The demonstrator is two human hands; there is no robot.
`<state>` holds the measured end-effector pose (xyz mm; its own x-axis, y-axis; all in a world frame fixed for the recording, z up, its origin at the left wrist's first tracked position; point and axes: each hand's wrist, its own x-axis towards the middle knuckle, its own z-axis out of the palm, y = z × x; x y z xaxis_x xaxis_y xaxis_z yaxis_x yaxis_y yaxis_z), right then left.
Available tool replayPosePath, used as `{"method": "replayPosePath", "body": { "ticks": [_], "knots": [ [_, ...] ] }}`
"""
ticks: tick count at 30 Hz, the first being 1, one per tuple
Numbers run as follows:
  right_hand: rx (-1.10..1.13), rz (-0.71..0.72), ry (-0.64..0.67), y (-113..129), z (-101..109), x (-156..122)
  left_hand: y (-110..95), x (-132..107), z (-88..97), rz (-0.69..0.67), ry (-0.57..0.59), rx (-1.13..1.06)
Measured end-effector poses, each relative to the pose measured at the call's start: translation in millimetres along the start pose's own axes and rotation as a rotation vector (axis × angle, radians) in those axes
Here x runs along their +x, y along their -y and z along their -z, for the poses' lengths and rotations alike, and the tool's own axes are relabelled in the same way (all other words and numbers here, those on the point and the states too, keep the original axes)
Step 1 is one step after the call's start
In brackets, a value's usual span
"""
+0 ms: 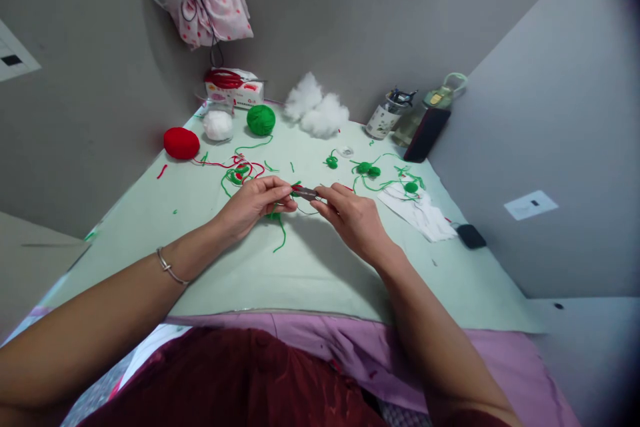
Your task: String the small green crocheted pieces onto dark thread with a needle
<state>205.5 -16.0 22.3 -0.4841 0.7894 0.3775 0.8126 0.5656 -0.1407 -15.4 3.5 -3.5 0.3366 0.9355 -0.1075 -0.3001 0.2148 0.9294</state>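
**Fine pinch, loose thread: the slip risk sits at the fingertips**

I see both hands meeting at the centre of the frame, just above the tabletop (310, 273). The right hand (353, 217) has its grip clamped, thumb against forefinger, on the near end of a small dark tool (306, 193). The left hand (255, 203) has its fingertips pressed together at the tool's other end, on a green strand (278, 230) whose tail hangs below that hand and trails onto the tabletop.

My worry is the thread, as far as I can judge. It is thin and held by fingertips alone, so a small pull from the right hand could draw it out of the left pinch. The tool is slim and held at its very end, so a twist could let it roll out of the grip. The hanging tail could also snag on the sleeve edge or on scraps lying near.

The tool lies level between the two grips, bridging them, with its middle bare. The red yarn ball (181, 143) and the green yarn ball (261, 119) sit well apart in the upper left of the frame. The small green pieces (367, 169) lie right of centre, beyond the right hand.
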Motion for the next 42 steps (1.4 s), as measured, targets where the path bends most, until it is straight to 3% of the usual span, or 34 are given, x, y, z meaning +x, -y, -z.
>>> {"method": "replayPosePath", "body": {
  "ticks": [13,19,24,29,31,33,37,42],
  "knots": [
    [-0.071,-0.020,0.009,5,4,1,0,0,1.4,0.011,0.017,-0.015],
    [0.218,0.009,0.063,2,9,2,-1,1,2.0,0.015,-0.011,-0.013],
    [0.487,0.014,0.227,-2,17,3,-2,1,2.0,0.006,-0.034,-0.011],
    [0.523,0.031,0.687,-5,22,2,-11,6,14.5,-0.071,-0.115,0.034],
    [0.556,0.022,0.742,-7,23,1,-17,9,21.6,-0.122,-0.170,0.045],
    [0.507,-0.063,0.620,-12,23,2,-24,12,28.9,-0.147,-0.204,0.050],
    [0.140,-0.300,0.240,-33,18,5,-37,17,48.3,-0.255,-0.338,0.072],
    [-0.039,-0.403,0.152,-56,10,6,-50,25,77.3,-0.332,-0.510,0.202]
  ]
}}
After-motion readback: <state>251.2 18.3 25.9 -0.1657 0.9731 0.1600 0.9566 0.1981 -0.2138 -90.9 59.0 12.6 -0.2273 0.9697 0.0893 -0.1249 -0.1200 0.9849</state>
